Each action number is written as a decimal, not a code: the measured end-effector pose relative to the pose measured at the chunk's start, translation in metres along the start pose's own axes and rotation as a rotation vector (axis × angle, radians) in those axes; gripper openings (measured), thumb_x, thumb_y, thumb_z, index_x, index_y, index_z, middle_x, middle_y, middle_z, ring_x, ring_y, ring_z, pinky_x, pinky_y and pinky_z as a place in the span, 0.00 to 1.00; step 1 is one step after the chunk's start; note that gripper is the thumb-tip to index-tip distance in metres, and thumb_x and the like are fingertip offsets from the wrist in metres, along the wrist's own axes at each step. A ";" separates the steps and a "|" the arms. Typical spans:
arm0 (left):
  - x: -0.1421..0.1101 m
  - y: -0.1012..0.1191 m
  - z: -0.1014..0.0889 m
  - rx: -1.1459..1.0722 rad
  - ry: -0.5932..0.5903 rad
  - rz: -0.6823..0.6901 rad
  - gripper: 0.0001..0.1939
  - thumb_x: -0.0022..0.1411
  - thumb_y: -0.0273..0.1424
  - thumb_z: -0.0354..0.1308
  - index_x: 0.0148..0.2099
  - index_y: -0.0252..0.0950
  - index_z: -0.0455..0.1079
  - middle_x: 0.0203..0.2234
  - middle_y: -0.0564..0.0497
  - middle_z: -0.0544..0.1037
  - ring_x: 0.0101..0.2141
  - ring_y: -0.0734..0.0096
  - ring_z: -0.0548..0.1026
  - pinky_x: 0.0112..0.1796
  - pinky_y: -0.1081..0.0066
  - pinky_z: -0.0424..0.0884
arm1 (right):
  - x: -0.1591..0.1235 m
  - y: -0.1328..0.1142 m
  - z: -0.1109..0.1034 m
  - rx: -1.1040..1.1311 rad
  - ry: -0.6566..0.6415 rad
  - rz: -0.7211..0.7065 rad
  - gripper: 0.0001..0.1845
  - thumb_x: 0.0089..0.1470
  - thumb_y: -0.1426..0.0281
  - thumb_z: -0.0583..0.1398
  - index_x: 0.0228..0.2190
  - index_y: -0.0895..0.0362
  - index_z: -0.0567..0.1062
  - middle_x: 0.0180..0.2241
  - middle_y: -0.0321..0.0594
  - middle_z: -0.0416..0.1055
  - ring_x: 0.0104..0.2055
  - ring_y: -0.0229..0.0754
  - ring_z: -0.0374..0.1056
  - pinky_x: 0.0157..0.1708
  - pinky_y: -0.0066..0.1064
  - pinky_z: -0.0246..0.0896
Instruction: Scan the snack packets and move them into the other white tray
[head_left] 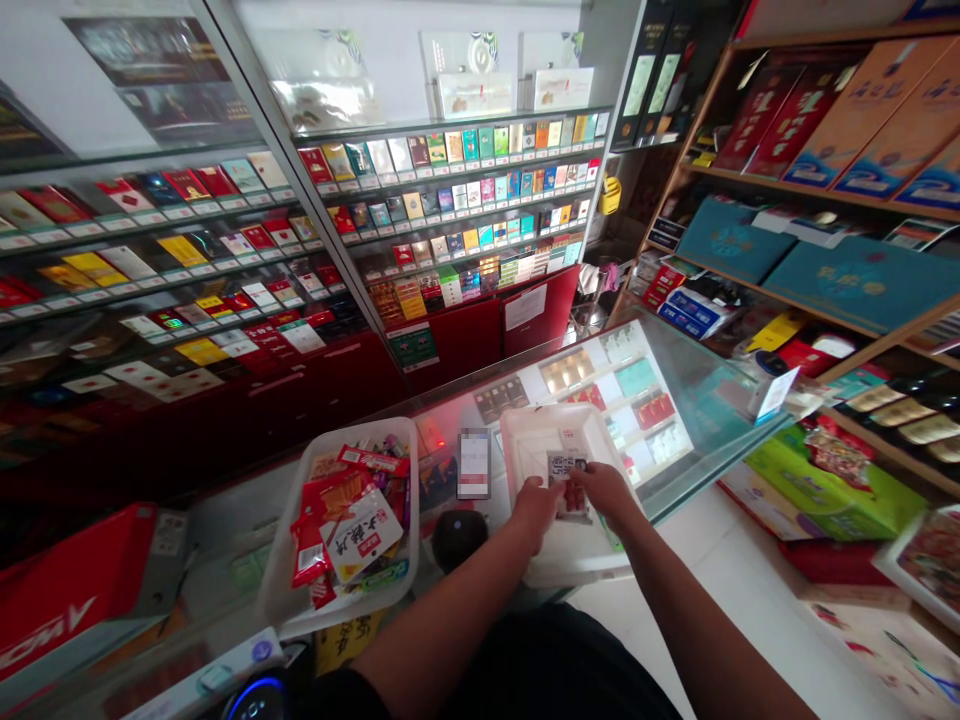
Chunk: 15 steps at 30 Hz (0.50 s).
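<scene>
My left hand (pixel 534 508) and my right hand (pixel 606 494) meet over a white plastic tray (pixel 536 432) on the glass counter. Between their fingertips they hold a small card printed with a QR code (pixel 565 470) and a small red packet (pixel 576 497) just below it. Both hands grip these items above the tray's floor. The rest of the tray looks bare.
A second white tray (pixel 289 560) full of red snack packets lies to the left. A phone (pixel 474 463) rests between the trays, near a black round object (pixel 459 536). Cigarette shelves (pixel 450 190) line the back, boxed goods (pixel 817 260) fill wooden shelves at right. A red box (pixel 67 590) sits far left.
</scene>
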<state>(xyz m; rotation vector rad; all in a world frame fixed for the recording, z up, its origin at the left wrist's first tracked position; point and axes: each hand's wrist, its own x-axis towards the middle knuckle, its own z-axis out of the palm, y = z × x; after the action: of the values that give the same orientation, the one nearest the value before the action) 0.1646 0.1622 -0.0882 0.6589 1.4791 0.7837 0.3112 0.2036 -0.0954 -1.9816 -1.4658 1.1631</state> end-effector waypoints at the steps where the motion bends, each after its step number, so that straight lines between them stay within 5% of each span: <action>1: -0.002 0.001 0.000 -0.030 -0.037 -0.007 0.24 0.48 0.42 0.69 0.43 0.34 0.69 0.36 0.43 0.79 0.33 0.62 0.75 0.34 0.67 0.66 | 0.000 -0.001 -0.004 0.069 0.013 -0.003 0.16 0.51 0.57 0.61 0.23 0.57 0.76 0.23 0.43 0.76 0.27 0.44 0.70 0.26 0.31 0.56; 6: -0.015 0.014 -0.001 -0.179 -0.124 0.016 0.19 0.44 0.37 0.69 0.37 0.34 0.71 0.31 0.47 0.79 0.27 0.72 0.71 0.33 0.69 0.64 | -0.006 -0.015 -0.020 0.471 -0.005 -0.025 0.17 0.45 0.54 0.66 0.26 0.56 0.76 0.23 0.40 0.76 0.25 0.43 0.68 0.25 0.32 0.57; 11: -0.031 0.030 -0.018 -0.315 -0.071 0.081 0.19 0.43 0.39 0.72 0.36 0.34 0.74 0.30 0.48 0.80 0.27 0.73 0.72 0.33 0.70 0.64 | -0.018 -0.034 -0.023 0.888 -0.147 -0.043 0.18 0.37 0.66 0.71 0.33 0.56 0.76 0.29 0.38 0.77 0.28 0.41 0.69 0.29 0.32 0.61; 15: -0.034 0.037 -0.035 -0.479 -0.040 0.163 0.20 0.46 0.40 0.73 0.38 0.34 0.76 0.33 0.47 0.82 0.30 0.72 0.76 0.35 0.70 0.67 | -0.022 -0.042 -0.018 0.959 -0.145 -0.042 0.16 0.39 0.64 0.73 0.29 0.56 0.74 0.24 0.34 0.72 0.24 0.35 0.63 0.25 0.29 0.55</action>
<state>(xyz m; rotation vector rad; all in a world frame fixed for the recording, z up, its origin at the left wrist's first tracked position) 0.1295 0.1548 -0.0379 0.4284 1.1489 1.1954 0.2998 0.2008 -0.0458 -1.2050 -0.7356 1.6021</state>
